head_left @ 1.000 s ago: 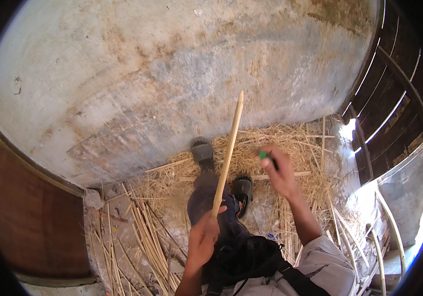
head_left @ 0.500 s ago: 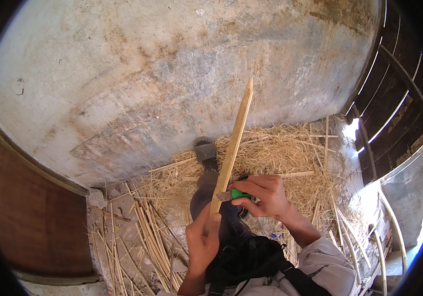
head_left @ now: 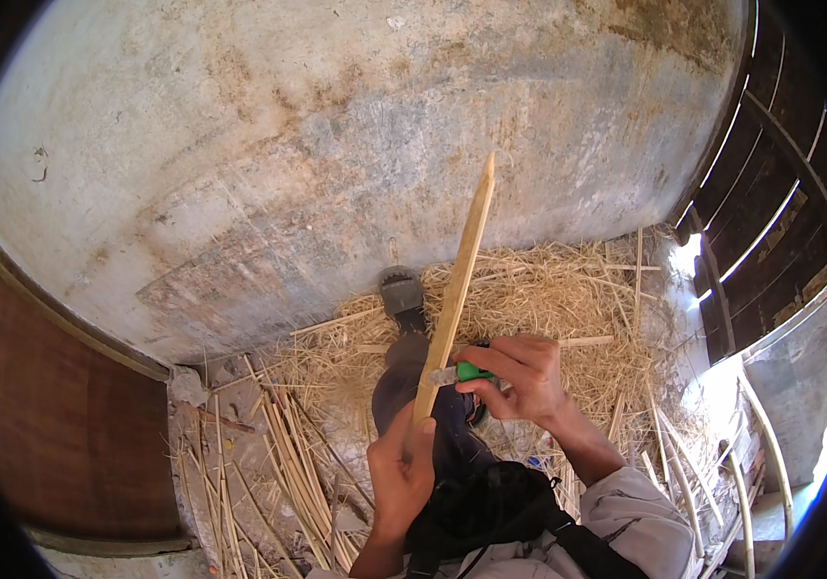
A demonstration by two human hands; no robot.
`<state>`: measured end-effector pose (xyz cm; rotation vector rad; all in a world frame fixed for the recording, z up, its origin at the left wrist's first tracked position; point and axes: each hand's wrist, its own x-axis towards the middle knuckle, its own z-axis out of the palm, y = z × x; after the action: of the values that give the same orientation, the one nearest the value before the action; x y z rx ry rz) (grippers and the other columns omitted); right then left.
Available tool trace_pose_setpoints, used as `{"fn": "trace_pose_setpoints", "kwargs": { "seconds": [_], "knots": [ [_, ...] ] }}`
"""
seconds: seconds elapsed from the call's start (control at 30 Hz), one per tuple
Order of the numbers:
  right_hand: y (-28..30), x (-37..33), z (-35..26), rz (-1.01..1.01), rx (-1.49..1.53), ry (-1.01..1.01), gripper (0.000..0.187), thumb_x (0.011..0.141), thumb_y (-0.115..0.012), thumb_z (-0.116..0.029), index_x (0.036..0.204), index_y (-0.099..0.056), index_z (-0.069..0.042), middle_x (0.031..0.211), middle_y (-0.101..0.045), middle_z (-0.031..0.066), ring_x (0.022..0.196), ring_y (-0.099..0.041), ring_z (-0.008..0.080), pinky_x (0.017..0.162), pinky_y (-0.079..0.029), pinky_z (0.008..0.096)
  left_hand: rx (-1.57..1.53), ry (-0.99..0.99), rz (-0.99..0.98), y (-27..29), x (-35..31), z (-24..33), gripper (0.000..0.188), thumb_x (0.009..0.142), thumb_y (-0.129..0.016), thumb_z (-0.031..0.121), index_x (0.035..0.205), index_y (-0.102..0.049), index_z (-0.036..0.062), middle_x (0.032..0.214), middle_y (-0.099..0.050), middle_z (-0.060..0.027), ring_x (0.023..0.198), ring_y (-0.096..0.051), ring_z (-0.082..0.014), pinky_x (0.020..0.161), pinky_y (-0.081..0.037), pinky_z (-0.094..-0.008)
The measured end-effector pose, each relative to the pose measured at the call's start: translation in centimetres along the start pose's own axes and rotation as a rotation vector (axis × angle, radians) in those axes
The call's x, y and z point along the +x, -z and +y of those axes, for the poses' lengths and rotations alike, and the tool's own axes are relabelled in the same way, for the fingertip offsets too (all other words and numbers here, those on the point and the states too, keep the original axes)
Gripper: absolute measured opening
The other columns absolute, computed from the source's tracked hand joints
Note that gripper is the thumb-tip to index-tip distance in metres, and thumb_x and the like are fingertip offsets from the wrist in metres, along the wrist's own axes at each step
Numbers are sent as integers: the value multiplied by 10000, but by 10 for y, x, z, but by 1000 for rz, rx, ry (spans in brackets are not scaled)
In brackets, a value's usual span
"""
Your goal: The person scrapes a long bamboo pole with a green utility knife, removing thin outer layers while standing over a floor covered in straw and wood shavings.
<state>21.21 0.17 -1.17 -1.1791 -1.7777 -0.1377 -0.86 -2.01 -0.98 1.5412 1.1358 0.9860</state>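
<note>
A long flat bamboo strip (head_left: pixel 460 289), tapered to a point at its far end, slants up and away in front of me. My left hand (head_left: pixel 401 465) is closed round its near end, thumb lying along the face. In my right hand (head_left: pixel 519 378) is a small knife with a green handle (head_left: pixel 472 371), gripped by thumb and fingers. Its short blade (head_left: pixel 443 376) touches the strip a little above my left thumb. The palm side of the right hand is hidden.
Straw-like shavings (head_left: pixel 558 299) cover the floor by a stained concrete wall (head_left: pixel 336 145). A bundle of thin bamboo sticks (head_left: pixel 297 463) lies at the left, with curved sticks (head_left: pixel 769 434) at the right. My dark shoe (head_left: pixel 401 289) is near the wall. A brown panel (head_left: pixel 66 405) stands left.
The knife in my right hand has shifted slightly right and up along the strip. My left hand has moved very slightly to the right and keeps its hold.
</note>
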Motion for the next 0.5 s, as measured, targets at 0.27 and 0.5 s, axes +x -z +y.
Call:
{"fn": "trace_pose_setpoints", "kwargs": {
  "seconds": [0.27, 0.5],
  "knots": [
    [-1, 2, 1, 10, -18, 17, 354, 795, -888, -373, 1028, -793, -124, 667, -593, -5, 536, -611, 193, 490, -469, 341, 28, -35, 18, 3, -3, -2, 299, 1071, -627, 123, 1327, -684, -20, 711, -550, 4, 612, -413, -27, 516, -322, -248],
    [0, 6, 18, 117, -60, -41, 305, 850, -864, -311, 1066, -809, -103, 646, -598, 24, 542, -627, 178, 490, -469, 333, 29, 10, 14, 5, -10, -10, 300, 1065, -646, 150, 1307, -691, -21, 673, -506, 14, 599, -412, -31, 513, -324, -256]
  ]
}}
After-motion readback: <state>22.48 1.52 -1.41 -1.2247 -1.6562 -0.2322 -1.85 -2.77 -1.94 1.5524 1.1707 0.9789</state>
